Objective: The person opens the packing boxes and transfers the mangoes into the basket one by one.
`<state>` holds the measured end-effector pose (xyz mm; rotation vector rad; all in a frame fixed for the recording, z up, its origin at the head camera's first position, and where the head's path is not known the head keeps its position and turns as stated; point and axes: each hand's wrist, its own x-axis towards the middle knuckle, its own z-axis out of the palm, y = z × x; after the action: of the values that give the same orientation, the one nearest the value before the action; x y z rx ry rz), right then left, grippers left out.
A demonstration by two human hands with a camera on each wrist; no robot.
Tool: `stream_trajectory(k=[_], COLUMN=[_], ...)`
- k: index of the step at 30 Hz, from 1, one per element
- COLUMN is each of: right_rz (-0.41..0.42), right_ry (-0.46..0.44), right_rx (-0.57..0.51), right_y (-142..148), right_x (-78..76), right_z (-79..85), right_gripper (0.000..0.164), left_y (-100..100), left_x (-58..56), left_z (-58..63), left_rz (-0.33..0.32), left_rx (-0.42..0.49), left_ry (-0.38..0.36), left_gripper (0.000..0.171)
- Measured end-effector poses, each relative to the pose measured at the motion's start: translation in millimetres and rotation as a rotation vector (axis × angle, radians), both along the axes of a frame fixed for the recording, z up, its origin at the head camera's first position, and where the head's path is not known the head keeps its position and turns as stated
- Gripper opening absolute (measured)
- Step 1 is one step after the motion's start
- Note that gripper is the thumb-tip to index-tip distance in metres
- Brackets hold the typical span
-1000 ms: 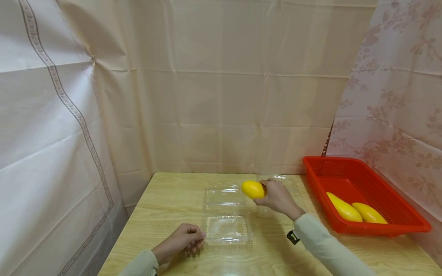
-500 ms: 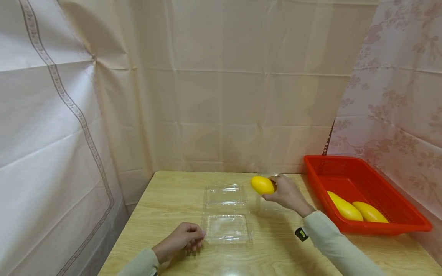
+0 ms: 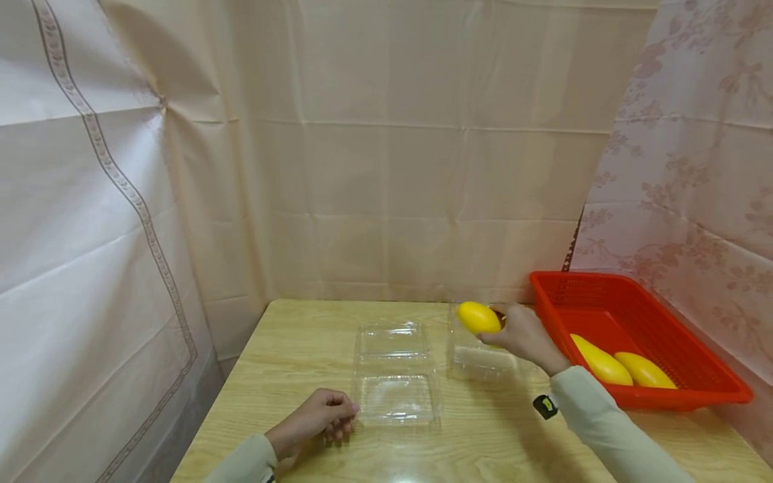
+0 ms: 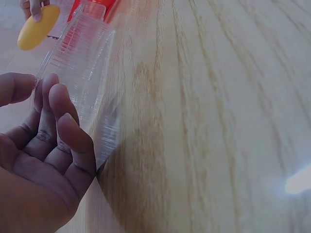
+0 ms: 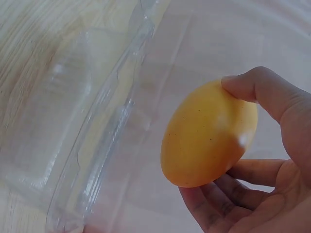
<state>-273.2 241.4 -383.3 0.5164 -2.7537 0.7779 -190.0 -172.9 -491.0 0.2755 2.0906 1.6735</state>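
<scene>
My right hand [image 3: 528,339] holds a yellow mango [image 3: 479,317] above the table's back right part. In the right wrist view, the thumb lies along one side of the mango [image 5: 206,136], with the other fingers under it. Below it is a clear plastic section [image 3: 483,360], partly hidden by the hand and fruit. To its left lies a clear plastic clamshell box [image 3: 396,401] with two shallow recessed panels. My left hand [image 3: 320,417] rests low at the box's near left side. In the left wrist view, its thumb and a fingertip pinch the thin plastic edge [image 4: 41,77].
A red plastic basket [image 3: 628,399] stands on the right side of the table, with two yellow fruits [image 3: 604,365] inside near its front wall. Cloth sheets [image 3: 386,168] hang behind and on both sides of the wooden table [image 3: 290,349].
My right hand has moved to the right and slightly back with the mango, from between the plastic sections to over the right one. The left hand stays in place at the box edge.
</scene>
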Motion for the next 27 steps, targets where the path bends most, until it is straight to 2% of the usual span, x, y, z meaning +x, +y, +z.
stream_trajectory(k=[6,15,23,27], right_rz=[-0.029,-0.092,-0.120,-0.136], right_ry=[-0.020,-0.065,-0.037,-0.052], right_rx=[-0.011,-0.045,-0.012,-0.010], right_y=[11.3,27.0,38.7,43.9], right_x=[-1.3,-4.4,-3.8,-4.3], right_z=[0.2,2.6,7.2,7.5], right_gripper=[0.038,0.051,0.058,0.060], left_y=[0.7,-0.1,-0.1,-0.5], left_x=[-0.6,-2.7,-2.7,-3.0], left_z=[-0.1,-0.1,-0.6,-0.4], left_rz=[0.004,0.002,0.008,0.008], left_rx=[0.000,0.005,-0.001,-0.004], left_ry=[0.001,-0.013,-0.010,-0.008], left_gripper=[0.031,0.030,0.029,0.029])
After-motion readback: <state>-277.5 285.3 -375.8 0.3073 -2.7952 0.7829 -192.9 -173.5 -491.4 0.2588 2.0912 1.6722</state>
